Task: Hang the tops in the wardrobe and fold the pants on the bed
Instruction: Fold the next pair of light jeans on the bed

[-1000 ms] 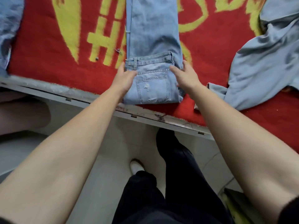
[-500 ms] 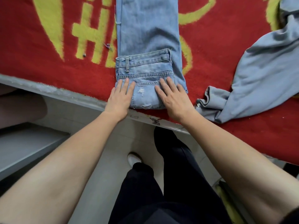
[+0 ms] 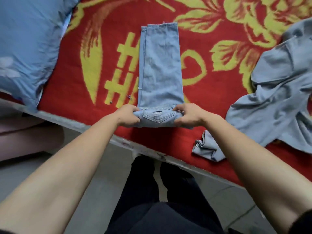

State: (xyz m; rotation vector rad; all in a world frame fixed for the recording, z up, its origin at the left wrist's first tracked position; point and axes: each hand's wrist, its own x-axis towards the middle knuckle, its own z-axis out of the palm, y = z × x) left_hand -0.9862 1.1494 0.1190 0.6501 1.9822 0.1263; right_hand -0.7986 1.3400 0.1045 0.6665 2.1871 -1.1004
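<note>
Light blue jeans (image 3: 160,68) lie lengthwise on the red and yellow bed cover (image 3: 70,78), legs stacked and pointing away from me. The waist end near the bed's front edge is turned over into a thick fold with a back pocket on top. My left hand (image 3: 129,115) grips the left side of that fold. On its right side, my right hand (image 3: 187,116) pinches the same fold. A grey-blue top (image 3: 278,92) lies crumpled on the bed at the right, one sleeve cuff near the front edge.
A blue pillow (image 3: 28,44) fills the far left of the bed. The bed's grey front rail (image 3: 128,147) runs diagonally below my hands. My dark-trousered legs stand on the pale tiled floor beneath it.
My hands went from lying flat on the folded waist to gripping its two sides, and the fold has been rolled over further. The camera has lifted, showing the whole length of the jeans.
</note>
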